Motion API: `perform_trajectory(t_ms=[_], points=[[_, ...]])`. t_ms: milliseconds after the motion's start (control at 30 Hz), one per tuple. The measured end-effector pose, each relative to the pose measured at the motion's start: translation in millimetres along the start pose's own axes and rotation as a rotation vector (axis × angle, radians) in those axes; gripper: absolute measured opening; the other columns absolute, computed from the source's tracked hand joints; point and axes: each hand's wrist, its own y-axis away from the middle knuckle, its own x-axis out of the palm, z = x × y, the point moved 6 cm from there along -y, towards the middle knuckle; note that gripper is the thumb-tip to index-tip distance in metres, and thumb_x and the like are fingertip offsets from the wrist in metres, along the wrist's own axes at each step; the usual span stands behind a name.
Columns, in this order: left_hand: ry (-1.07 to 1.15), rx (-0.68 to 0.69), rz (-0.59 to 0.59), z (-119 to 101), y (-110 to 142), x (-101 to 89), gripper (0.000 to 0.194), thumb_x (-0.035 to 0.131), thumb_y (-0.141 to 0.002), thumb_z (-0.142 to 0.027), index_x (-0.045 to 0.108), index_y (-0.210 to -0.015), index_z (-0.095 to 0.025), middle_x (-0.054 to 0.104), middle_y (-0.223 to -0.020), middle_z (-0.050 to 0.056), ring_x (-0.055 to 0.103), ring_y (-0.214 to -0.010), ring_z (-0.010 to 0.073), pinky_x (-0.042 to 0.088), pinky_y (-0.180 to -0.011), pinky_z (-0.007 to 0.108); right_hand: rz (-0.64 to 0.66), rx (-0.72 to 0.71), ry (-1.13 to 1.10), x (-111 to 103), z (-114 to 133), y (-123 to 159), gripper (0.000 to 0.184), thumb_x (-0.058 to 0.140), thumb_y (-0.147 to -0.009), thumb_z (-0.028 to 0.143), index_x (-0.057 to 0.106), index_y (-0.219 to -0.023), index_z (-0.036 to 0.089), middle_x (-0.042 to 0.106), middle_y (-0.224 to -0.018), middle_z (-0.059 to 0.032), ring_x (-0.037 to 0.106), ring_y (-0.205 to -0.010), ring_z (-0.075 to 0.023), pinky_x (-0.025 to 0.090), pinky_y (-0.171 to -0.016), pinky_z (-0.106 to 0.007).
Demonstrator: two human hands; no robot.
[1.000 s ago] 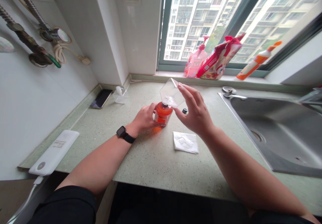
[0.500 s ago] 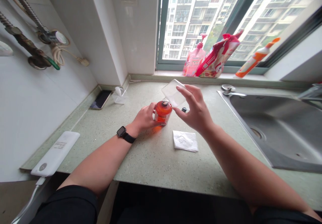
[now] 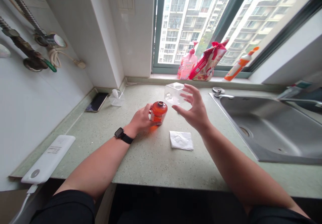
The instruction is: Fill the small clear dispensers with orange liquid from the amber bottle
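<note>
My left hand (image 3: pixel 143 118), with a black watch on its wrist, is wrapped round an orange-red bottle (image 3: pixel 159 109) standing on the counter. The bottle's neck is uncapped and faces up. To its right, my right hand (image 3: pixel 195 108) has a clear plastic box (image 3: pixel 173 95) between thumb and fingers. A round moulded mark shows on the box's left part; the hand covers its right side. Just in front of my right hand lies a folded white tissue (image 3: pixel 181 141) on the counter.
At the back left are a phone (image 3: pixel 97 102) and another small clear container (image 3: pixel 116 98). A white power bank (image 3: pixel 49 158) lies at the left edge. The steel sink (image 3: pixel 274 123) is at right. A pump bottle (image 3: pixel 187 64), red pouch (image 3: pixel 208 63) and orange-white bottle (image 3: pixel 240 66) line the sill.
My right hand has turned the clear box and drawn it away from the bottle's neck. The small black piece on the counter is now hidden. My left hand keeps its hold; the camera view has shifted.
</note>
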Motion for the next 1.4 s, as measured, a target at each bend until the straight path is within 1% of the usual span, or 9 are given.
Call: perform_trajectory(t_ms=[300, 533, 633, 733, 833, 933, 1100, 1300, 1400], points=[[-0.014, -0.208, -0.080, 25, -4, -4.6, 0.078, 0.094, -0.076, -0.051, 0.056, -0.138, -0.024, 0.078, -0.122, 0.009, 0.078, -0.103, 0.0292, 0.062, -0.088, 0.040, 0.148, 0.427, -0.412, 24, -60, 36, 0.090, 0.087, -0.079, 0.066, 0.043, -0.153, 0.038, 0.061, -0.141, -0.0126, 0.071, -0.117, -0.0290, 0.063, -0.101, -0.052], [-0.018, -0.323, -0.145, 43, -5, -6.3, 0.083, 0.089, -0.084, -0.044, 0.047, -0.152, -0.024, 0.075, -0.131, 0.013, 0.076, -0.116, 0.0316, 0.062, -0.097, 0.047, 0.367, 0.506, -0.522, 44, -64, 68, 0.080, 0.089, -0.080, 0.059, 0.047, -0.143, 0.033, 0.063, -0.138, -0.0128, 0.071, -0.116, -0.0280, 0.061, -0.103, -0.053], [-0.036, -0.248, -0.177, 44, -7, -11.0, 0.091, 0.089, -0.084, -0.053, 0.043, -0.156, -0.023, 0.067, -0.146, 0.018, 0.069, -0.130, 0.0355, 0.055, -0.111, 0.054, 0.414, 0.537, -0.511, 45, -62, 72, 0.075, 0.086, -0.082, 0.058, 0.048, -0.142, 0.032, 0.064, -0.137, -0.0134, 0.071, -0.110, -0.0262, 0.062, -0.099, -0.052], [-0.127, -0.076, -0.335, 28, -5, -28.8, 0.082, 0.078, -0.093, -0.064, 0.045, -0.155, -0.021, 0.060, -0.153, 0.021, 0.059, -0.142, 0.0381, 0.044, -0.121, 0.061, 0.427, 0.570, -0.535, 47, -63, 71, 0.073, 0.086, -0.082, 0.059, 0.048, -0.138, 0.031, 0.066, -0.133, -0.0124, 0.070, -0.101, -0.0233, 0.063, -0.094, -0.050], [-0.128, 0.142, -0.435, 0, 2, -41.5, 0.061, 0.065, -0.102, -0.063, 0.052, -0.147, -0.023, 0.066, -0.141, 0.015, 0.067, -0.120, 0.0302, 0.054, -0.107, 0.053, 0.422, 0.583, -0.572, 47, -65, 69, 0.072, 0.085, -0.083, 0.060, 0.048, -0.137, 0.030, 0.067, -0.131, -0.0113, 0.070, -0.097, -0.0215, 0.062, -0.092, -0.047], [-0.062, 0.297, -0.293, -24, 6, -31.8, 0.065, 0.072, -0.098, -0.063, 0.052, -0.146, -0.024, 0.066, -0.135, 0.012, 0.065, -0.086, 0.0182, 0.061, -0.083, 0.039, 0.446, 0.569, -0.607, 49, -63, 68, 0.072, 0.085, -0.084, 0.059, 0.046, -0.138, 0.029, 0.066, -0.132, -0.0112, 0.069, -0.094, -0.0195, 0.061, -0.087, -0.043], [0.017, 0.304, -0.055, -34, 8, -5.8, 0.081, 0.079, -0.094, -0.062, 0.042, -0.156, -0.025, 0.069, -0.137, 0.013, 0.062, -0.074, 0.0125, 0.059, -0.070, 0.030, 0.514, 0.503, -0.663, 52, -52, 70, 0.074, 0.084, -0.086, 0.059, 0.045, -0.142, 0.030, 0.068, -0.133, -0.0106, 0.068, -0.093, -0.0180, 0.060, -0.084, -0.039], [0.056, 0.202, -0.033, -29, 7, -6.8, 0.082, 0.080, -0.090, -0.067, 0.048, -0.152, -0.024, 0.075, -0.123, 0.011, 0.066, -0.075, 0.0141, 0.060, -0.072, 0.030, 0.543, 0.402, -0.548, 40, -47, 62, 0.079, 0.082, -0.085, 0.066, 0.048, -0.149, 0.034, 0.070, -0.141, -0.0123, 0.073, -0.105, -0.0244, 0.062, -0.093, -0.045], [0.067, 0.173, -0.030, -29, 6, -9.7, 0.077, 0.080, -0.089, -0.068, 0.056, -0.146, -0.022, 0.074, -0.108, 0.006, 0.063, -0.071, 0.0134, 0.059, -0.069, 0.029, 0.428, 0.371, -0.458, 19, -60, 47, 0.071, 0.071, -0.091, 0.071, 0.054, -0.147, 0.032, 0.072, -0.141, -0.0127, 0.074, -0.113, -0.0272, 0.061, -0.098, -0.048]])
